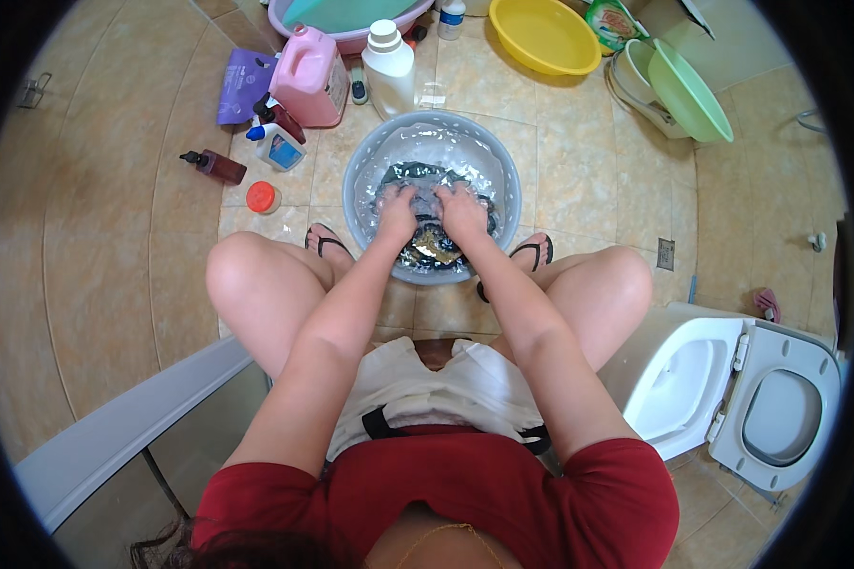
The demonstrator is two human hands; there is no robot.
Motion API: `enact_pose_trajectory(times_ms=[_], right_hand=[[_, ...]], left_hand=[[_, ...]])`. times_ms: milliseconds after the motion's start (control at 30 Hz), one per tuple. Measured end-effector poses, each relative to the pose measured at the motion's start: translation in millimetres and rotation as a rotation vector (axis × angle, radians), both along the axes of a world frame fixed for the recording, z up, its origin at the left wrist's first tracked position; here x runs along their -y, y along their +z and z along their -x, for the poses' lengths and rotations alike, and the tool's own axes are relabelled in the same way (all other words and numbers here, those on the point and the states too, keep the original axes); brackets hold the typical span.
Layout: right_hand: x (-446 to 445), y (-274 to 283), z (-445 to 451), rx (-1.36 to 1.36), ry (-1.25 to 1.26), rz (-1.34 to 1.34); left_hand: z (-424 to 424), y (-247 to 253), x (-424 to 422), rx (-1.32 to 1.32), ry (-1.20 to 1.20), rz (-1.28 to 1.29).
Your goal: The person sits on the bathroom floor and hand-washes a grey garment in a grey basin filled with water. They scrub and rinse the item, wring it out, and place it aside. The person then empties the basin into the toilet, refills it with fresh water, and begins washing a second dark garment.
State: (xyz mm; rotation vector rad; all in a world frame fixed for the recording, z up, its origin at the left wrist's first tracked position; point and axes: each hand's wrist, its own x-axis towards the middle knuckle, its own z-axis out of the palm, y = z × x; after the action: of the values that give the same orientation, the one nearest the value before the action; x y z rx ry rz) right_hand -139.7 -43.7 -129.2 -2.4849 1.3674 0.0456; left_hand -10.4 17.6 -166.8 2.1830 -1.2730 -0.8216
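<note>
A round grey plastic basin [351, 206] with white dots on its rim stands on the tiled floor between my feet, holding water. Dark patterned fabric [434, 242] lies in the water, with a dark green part towards the far side. My left hand [398, 211] is in the left half of the basin, its fingertips in the water at the fabric. On the right, my right hand [462, 210] also dips its fingers into the water against the cloth. Ripples and glare hide the fingertips, so whether either hand grips the fabric cannot be made out.
Beyond the basin stand a white bottle [390, 75], a pink jug [311, 78] and a yellow basin [544, 35]. A pump bottle [217, 167] and a red-lidded jar [262, 198] are at the left. A green basin [690, 92] leans at the right; nearer is an open toilet [690, 384].
</note>
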Motion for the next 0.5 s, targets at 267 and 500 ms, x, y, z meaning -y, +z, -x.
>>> enact_pose_trajectory(times_ms=[267, 500], right_hand=[[0.6, 10.7, -18.4, 0.404, -0.090, 0.009], [-45.2, 89.4, -52.3, 0.720, 0.182, 0.192]], left_hand=[[-11.4, 1.5, 21.5, -1.172, 0.503, 0.025], [-32.2, 40.4, 17.7, -1.972, 0.378, 0.103]])
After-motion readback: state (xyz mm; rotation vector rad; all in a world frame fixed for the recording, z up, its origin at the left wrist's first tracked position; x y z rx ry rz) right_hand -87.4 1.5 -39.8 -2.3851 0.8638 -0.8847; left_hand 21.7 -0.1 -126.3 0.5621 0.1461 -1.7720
